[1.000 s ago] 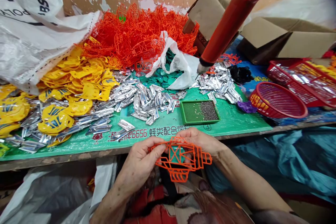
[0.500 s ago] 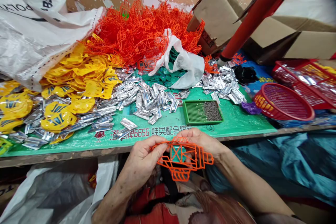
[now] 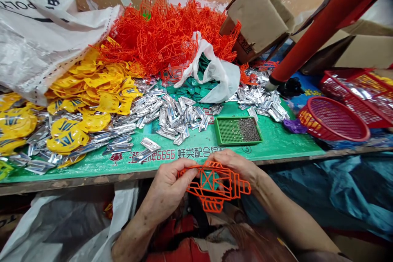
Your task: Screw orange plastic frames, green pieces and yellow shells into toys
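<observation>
Both hands are closed on one orange lattice frame (image 3: 215, 186), held over the lap just in front of the table's near edge: the left hand (image 3: 167, 186) pinches its left end between thumb and fingertips, and the right hand (image 3: 238, 168) curls over its top and right side, with a small green piece showing through the lattice between them. From where I stand the struts look thin, so too hard a squeeze or a twist between the two hands could snap one, I'd guess. If either grip loosened, the frame or the green piece would likely fall into the lap or the white bags below the edge. On the green mat (image 3: 276, 143), the green tray of small dark bits (image 3: 238, 131) sits just beyond the knuckles, and a jerk forward might tip it. The silver foil-like pieces (image 3: 172, 116), yellow plastic discs (image 3: 89, 94) and the orange frame heap (image 3: 166, 41) crowd behind, near enough to be scattered.
</observation>
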### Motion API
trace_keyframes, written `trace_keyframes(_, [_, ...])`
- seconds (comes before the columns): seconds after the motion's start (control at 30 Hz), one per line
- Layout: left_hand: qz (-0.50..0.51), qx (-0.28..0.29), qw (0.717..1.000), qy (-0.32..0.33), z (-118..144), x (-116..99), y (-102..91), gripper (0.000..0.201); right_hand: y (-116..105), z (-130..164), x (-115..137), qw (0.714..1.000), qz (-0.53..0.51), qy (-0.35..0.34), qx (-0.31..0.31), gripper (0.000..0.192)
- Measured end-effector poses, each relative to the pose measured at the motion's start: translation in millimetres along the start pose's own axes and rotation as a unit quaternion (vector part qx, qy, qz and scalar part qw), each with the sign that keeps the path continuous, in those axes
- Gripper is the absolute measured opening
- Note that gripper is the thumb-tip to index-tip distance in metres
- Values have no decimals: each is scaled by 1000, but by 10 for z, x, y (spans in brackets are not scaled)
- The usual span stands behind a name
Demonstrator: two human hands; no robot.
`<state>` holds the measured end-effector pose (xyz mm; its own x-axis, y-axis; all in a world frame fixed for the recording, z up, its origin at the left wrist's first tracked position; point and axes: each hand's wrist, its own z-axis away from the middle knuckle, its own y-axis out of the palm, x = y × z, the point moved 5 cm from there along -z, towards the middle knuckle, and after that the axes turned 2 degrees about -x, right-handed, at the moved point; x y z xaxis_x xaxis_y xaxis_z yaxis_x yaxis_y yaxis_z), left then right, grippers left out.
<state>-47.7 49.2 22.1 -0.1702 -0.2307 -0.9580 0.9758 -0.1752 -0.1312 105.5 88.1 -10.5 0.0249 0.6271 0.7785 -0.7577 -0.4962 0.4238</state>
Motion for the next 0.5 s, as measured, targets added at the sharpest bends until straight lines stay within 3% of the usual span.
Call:
trace_keyframes(0.1, [-29,7,1000,9,19,-45,29,20,-12,1,-39,997,-29,46,48,45])
trace_keyframes(0.2, [-53,11,998,17,37,-109,68,21,-18,10,-37,995,-53,44,77,41])
trace_keyframes(0.33, [-53,6,998,23,49,-162,105,22,-20,23,-28,996,-42,22,70,30])
trace_keyframes(0.5, [-46,11,999,21,54,-131,110,21,-4,14,-46,998,-17,22,61,30])
